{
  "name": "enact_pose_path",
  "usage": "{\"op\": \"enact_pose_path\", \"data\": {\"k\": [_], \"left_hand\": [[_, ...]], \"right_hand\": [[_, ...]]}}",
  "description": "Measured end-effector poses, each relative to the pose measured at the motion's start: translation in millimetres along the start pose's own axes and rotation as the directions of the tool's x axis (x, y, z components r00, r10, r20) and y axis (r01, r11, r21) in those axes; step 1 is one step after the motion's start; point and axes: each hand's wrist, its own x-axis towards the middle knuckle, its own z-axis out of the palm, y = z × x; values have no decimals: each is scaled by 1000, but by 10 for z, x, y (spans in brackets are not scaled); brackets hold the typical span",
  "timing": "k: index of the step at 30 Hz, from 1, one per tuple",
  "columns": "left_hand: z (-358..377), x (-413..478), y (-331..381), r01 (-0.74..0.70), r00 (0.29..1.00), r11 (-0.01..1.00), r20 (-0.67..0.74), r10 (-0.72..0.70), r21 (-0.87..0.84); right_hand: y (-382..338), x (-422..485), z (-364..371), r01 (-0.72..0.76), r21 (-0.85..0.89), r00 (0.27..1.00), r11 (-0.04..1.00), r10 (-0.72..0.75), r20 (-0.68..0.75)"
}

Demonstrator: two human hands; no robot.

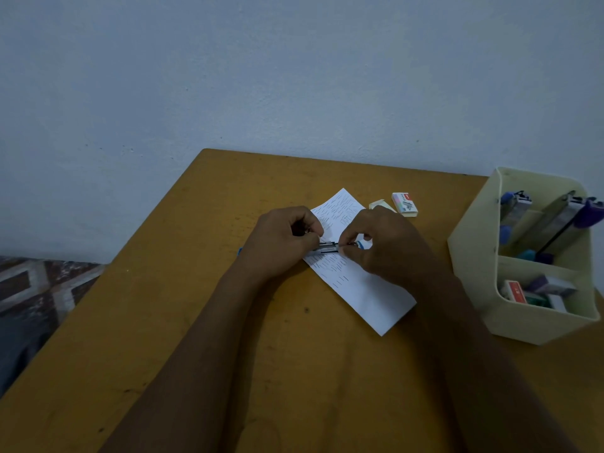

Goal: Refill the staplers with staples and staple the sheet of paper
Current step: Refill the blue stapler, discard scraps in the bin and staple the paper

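A small blue stapler (328, 247) with its metal magazine showing is held between both hands above a folded sheet of paper (366, 289) with handwritten lines. My left hand (281, 243) grips the stapler's left end. My right hand (385, 246) pinches its right end, where a blue tip (362, 245) shows. Whether staples sit in the magazine is too small to tell. A white staple box (404, 203) lies behind the paper, with its cream inner tray (380, 204) beside it.
A cream desk organiser (474, 256) stands at the right edge of the wooden table (163, 322). It holds several staplers (555, 220) upright and several staple boxes (539, 292) in its front pocket. A pale wall rises behind the table; a tiled floor shows at the left.
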Motion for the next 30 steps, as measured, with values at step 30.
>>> {"op": "enact_pose_path", "data": {"k": [30], "left_hand": [[-10,-9,27,3,1000,1000,18,-4,27]], "right_hand": [[-20,10,130,-3,58,999,998,6,-54]]}}
